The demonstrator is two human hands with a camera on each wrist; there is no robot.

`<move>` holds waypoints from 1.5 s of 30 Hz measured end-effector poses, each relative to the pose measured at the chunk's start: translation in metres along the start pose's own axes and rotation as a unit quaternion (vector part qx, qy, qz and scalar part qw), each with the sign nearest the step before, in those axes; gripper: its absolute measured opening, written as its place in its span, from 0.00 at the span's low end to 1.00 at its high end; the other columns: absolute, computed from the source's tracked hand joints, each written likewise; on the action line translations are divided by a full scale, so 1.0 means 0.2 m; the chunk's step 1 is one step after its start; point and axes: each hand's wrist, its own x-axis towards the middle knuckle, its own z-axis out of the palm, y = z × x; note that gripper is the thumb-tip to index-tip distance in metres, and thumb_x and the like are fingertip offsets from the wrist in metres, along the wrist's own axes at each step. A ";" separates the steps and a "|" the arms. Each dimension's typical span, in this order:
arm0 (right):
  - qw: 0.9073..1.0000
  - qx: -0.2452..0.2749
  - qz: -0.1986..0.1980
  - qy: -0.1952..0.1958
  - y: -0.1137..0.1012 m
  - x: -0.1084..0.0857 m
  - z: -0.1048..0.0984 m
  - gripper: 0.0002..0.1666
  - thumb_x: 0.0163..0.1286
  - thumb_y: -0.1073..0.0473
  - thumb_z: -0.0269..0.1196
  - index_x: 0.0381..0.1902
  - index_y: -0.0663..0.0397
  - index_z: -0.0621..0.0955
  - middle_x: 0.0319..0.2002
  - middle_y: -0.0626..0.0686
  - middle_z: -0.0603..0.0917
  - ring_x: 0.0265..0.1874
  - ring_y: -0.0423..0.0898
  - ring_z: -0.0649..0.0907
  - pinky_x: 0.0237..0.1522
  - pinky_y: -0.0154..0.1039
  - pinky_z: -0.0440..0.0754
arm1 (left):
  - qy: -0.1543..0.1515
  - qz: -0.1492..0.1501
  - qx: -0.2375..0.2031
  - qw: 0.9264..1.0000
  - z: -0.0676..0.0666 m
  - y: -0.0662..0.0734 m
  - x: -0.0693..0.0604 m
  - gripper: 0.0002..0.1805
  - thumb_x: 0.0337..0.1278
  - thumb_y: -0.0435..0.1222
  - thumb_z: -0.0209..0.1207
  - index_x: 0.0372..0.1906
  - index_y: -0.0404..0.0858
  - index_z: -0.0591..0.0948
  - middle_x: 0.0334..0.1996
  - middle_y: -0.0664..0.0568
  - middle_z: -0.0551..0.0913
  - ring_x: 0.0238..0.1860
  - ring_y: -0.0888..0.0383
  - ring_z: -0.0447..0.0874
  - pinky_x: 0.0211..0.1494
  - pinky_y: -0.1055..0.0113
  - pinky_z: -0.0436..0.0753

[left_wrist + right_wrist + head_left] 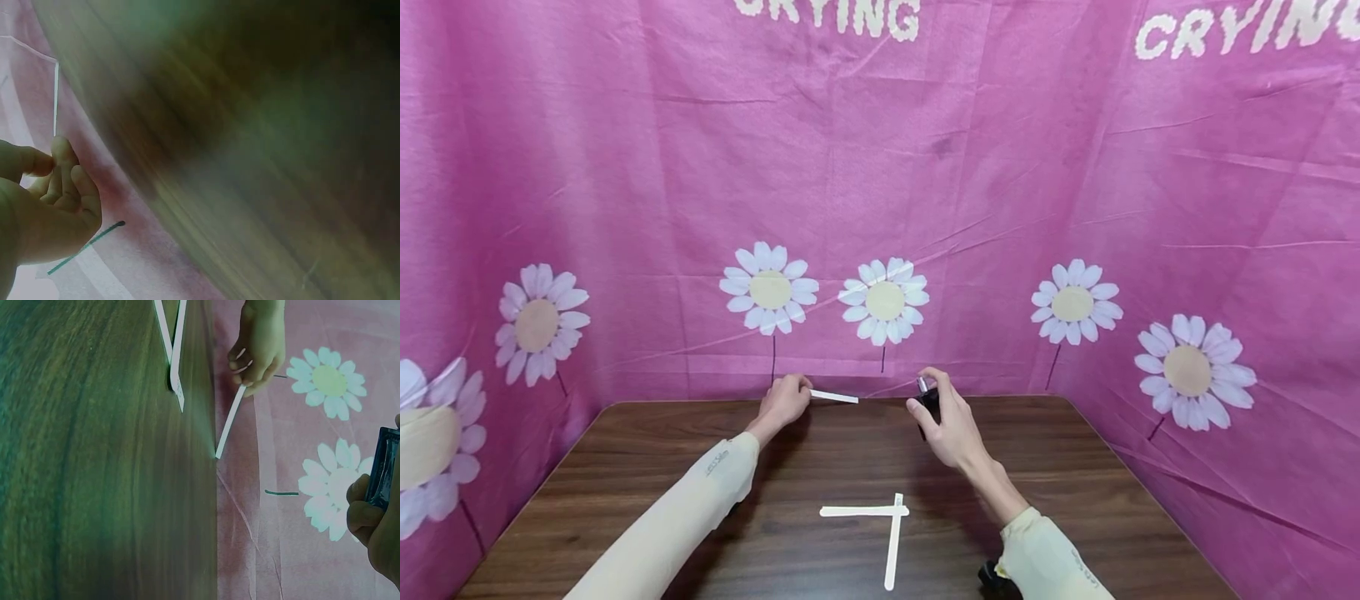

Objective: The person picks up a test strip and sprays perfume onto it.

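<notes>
By the far edge of the worktop (820, 458), my left hand (787, 400) pinches a white strip (835, 397), droppable if that pinch loosens, while my right hand (953, 427) grips, apparently, a dark bottle (931, 403).

Arms (677, 512) outstretched, left fingers (63, 150) pinched, right fingers (942, 384) seemingly curled

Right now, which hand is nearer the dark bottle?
Right. The right hand grips the dark bottle; the left hand is apart, off to its left, pinching a white strip.
</notes>
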 end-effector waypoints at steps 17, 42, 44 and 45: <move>0.999 -0.013 0.005 -0.043 -0.03 0.06 -0.01 0.29 0.72 0.42 0.62 0.67 0.37 0.69 0.52 0.52 0.80 0.44 0.50 0.81 0.47 0.53 0.78 | -0.096 -0.041 0.043 0.994 -0.10 -0.06 0.04 0.13 0.65 0.33 0.49 0.39 0.36 0.85 0.27 0.50 0.85 0.33 0.51 0.84 0.43 0.50 0.79; 0.999 -0.007 0.006 -0.033 -0.02 0.00 0.02 0.31 0.70 0.43 0.63 0.66 0.43 0.71 0.52 0.52 0.81 0.44 0.52 0.82 0.46 0.54 0.79 | -0.099 -0.002 -0.001 0.995 -0.15 0.01 -0.05 0.16 0.73 0.37 0.49 0.51 0.33 0.82 0.23 0.53 0.83 0.25 0.58 0.83 0.39 0.53 0.81; 0.999 -0.009 0.008 -0.032 -0.02 -0.01 0.01 0.31 0.70 0.42 0.63 0.66 0.43 0.71 0.52 0.52 0.81 0.44 0.52 0.82 0.46 0.55 0.79 | -0.097 0.005 -0.022 0.995 -0.15 0.04 -0.07 0.16 0.73 0.38 0.50 0.53 0.32 0.82 0.25 0.51 0.85 0.25 0.58 0.83 0.37 0.56 0.81; 0.999 -0.010 0.009 -0.032 -0.02 -0.01 0.01 0.31 0.70 0.42 0.63 0.67 0.43 0.71 0.53 0.52 0.81 0.45 0.52 0.82 0.46 0.55 0.79 | -0.096 0.008 -0.030 0.995 -0.15 0.06 -0.08 0.16 0.74 0.38 0.51 0.53 0.32 0.82 0.26 0.50 0.85 0.24 0.59 0.83 0.35 0.58 0.81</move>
